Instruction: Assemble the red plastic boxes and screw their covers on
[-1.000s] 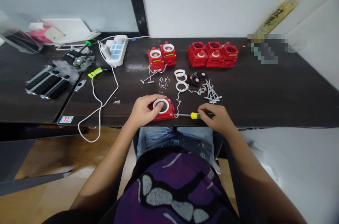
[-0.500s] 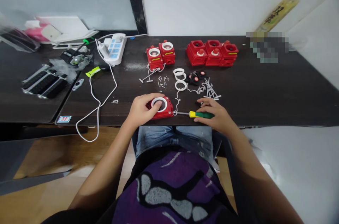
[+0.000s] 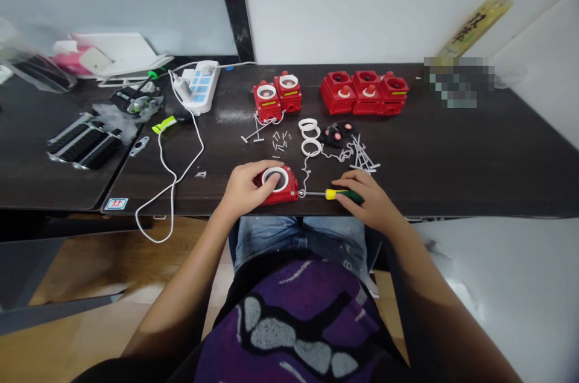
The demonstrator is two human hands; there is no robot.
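At the table's front edge my left hand grips a red alarm housing with a white ring around its dark round window, thumb lying over the ring. My right hand is closed around the green and yellow handle of a screwdriver. Its shaft lies level, and the tip meets a screw and the end of a thin white chain on the housing's right side. Several loose screws lie just beyond the housing. White rings sit close by, partly overlapping.
Two red alarm units with white rings stand further back, and several red housings stand to their right. Black parts and small white T-shaped bars lie at centre right. A white power strip and its looping cable occupy the left.
The right hand's fingers have shifted slightly around the screwdriver handle, its tip still at the housing's side. The left hand keeps its grip. The whole view has shifted slightly.
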